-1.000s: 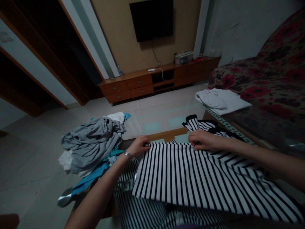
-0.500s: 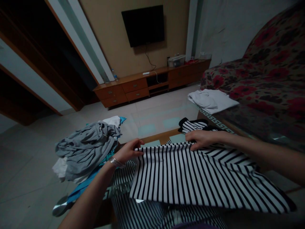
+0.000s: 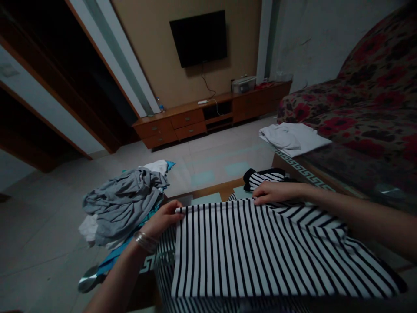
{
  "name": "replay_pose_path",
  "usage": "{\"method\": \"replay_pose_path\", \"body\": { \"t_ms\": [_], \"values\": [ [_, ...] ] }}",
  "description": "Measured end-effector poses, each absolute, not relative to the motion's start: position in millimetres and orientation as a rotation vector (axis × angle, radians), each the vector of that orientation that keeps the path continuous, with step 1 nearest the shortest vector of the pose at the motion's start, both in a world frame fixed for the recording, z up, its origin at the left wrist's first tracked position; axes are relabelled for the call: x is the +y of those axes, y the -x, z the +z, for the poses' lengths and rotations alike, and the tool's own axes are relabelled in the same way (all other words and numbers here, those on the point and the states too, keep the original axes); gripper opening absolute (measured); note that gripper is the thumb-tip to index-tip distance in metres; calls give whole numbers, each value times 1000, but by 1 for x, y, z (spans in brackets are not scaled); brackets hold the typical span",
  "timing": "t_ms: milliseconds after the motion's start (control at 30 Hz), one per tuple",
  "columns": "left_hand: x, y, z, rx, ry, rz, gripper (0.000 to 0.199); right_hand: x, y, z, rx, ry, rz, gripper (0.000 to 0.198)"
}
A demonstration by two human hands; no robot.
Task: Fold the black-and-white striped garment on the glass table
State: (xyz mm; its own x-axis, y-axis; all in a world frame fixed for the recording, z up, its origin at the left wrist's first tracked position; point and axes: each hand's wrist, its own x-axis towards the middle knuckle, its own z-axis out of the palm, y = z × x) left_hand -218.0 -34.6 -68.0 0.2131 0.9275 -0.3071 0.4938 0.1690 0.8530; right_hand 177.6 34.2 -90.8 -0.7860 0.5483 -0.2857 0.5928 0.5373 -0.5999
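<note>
A black-and-white striped shirt [image 3: 234, 252] stretches across the near side of the glass table [image 3: 150, 263]. My left hand [image 3: 163, 219], with bracelets at the wrist, pinches its upper left corner between thumb and fingers. Farther right along the same edge, my right hand [image 3: 272, 192] grips the cloth, fingers closed. Just beyond that hand, a black-edged striped part [image 3: 265, 176] lies bunched on the table; whether it belongs to the same shirt I cannot tell. The cloth's right side has creases and slanting folds.
Left of the table is a heap of grey clothes [image 3: 127, 204] with white and blue pieces. A white folded garment [image 3: 295, 138] lies at the table's far right corner, near the flowered sofa [image 3: 365, 100]. A wooden TV cabinet [image 3: 185, 124] stands along the far wall under a television [image 3: 199, 39].
My left hand has moved left and slightly toward me, pulling the shirt's edge wider and flatter. My right hand has stayed nearly in place on the cloth.
</note>
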Motion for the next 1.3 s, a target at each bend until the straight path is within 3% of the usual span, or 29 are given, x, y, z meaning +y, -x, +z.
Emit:
{"method": "replay_pose_path", "body": {
  "t_ms": [100, 233, 467, 733, 1067, 1300],
  "values": [
    [-7, 235, -104, 1489, -1477, 618, 34, 44, -166, -100, 2804, -1044, -914, 35],
    [-2, 237, -110, 1467, -1543, 654, 47, 53, -164, -99, 2779, -984, -898, 36],
    [-11, 237, -112, 1559, -1500, 670, 33, 53, -171, -103, 2871, -860, -1000, 63],
    [-12, 236, -115, 1603, -1485, 735, 36, 50, -169, -105, 2819, -970, -1039, 33],
    [-14, 226, -115, 1607, -1187, 1037, 42, 57, -162, -102, 2627, -874, -1318, 31],
    [-40, 209, -94, 1460, -1286, 1243, 34, 48, -165, -97, 2667, -1027, -1205, 20]
  ]
}}
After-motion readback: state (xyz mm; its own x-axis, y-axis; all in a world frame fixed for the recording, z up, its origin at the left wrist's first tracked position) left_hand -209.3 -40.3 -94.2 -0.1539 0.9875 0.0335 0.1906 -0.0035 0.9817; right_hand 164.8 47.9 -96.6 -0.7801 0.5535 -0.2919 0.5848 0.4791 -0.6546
